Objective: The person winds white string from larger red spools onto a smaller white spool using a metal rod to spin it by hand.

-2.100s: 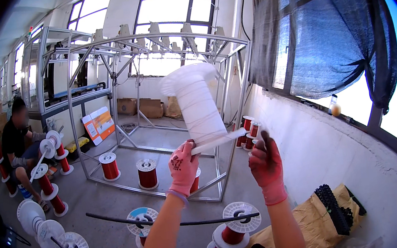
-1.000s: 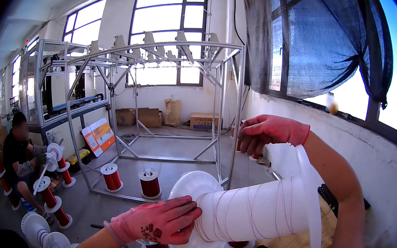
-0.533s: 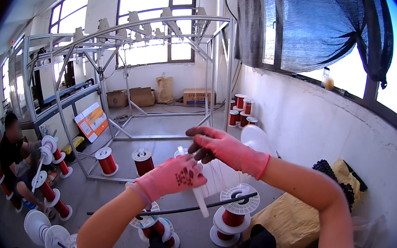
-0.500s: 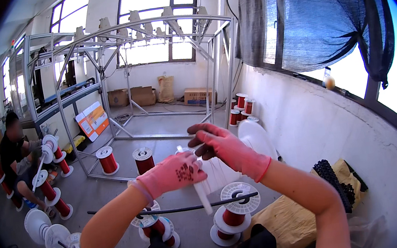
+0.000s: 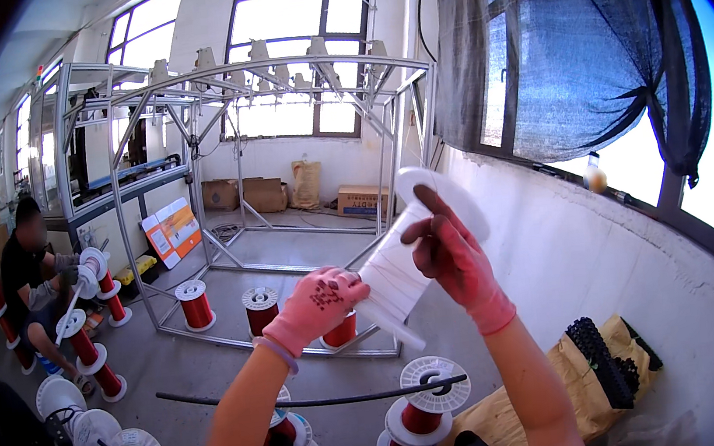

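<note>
Spool (image 5: 397,262) — white, near bare, a few thin turns of wire (image 5: 388,278); held up between the hands, tilted, far flange (image 5: 466,202) upward and to the right. Left hand (image 5: 318,302): closed on the end with the near flange (image 5: 400,332). Right hand (image 5: 461,273): beside the spool, forefinger raised, others part-curled; whether it pinches wire, cannot tell. Handling, by judgement: light, stiff plastic, rather slick; best taken by either flange, loose turns apt to slip. Against half a second ago: far flange higher; right hand clear of the left — upright, farther right.
</note>
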`<state>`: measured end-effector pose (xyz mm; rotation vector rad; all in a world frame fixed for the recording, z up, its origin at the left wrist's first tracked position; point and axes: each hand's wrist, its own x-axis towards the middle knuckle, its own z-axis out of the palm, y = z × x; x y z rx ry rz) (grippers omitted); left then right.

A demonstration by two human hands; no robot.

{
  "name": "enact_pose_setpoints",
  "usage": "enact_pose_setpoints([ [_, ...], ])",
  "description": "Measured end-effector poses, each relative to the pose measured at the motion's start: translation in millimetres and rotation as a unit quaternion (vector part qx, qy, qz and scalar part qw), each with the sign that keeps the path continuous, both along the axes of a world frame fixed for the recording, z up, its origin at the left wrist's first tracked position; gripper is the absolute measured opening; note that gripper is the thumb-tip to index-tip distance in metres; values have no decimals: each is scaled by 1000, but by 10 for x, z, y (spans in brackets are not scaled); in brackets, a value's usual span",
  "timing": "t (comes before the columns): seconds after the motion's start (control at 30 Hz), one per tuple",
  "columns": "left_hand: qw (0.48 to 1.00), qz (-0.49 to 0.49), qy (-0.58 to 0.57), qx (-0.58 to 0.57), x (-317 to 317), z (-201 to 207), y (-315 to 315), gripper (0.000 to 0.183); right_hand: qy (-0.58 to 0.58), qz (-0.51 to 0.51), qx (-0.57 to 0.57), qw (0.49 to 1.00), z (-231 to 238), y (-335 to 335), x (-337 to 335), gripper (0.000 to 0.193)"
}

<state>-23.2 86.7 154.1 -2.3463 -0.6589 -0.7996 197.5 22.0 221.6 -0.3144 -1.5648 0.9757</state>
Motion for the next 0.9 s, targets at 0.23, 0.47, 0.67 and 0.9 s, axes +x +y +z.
enact_pose_setpoints([
  [0.23,991,-16,8,-130,1,-222,-31,21,-91,-164,96,978,40,-221,142,54],
  [0.47,954,18,-208,-214,-175,-515,-100,21,191,-90,-9,977,-886,-258,381,52],
  [0.67,938,12,-339,-70,-503,-1080,-206,31,280,150,-285,905,-1616,475,763,37],
  [0.9,960,-111,-253,35,-910,-805,-681,31,8,158,-379,912,-1323,1181,459,34],
])
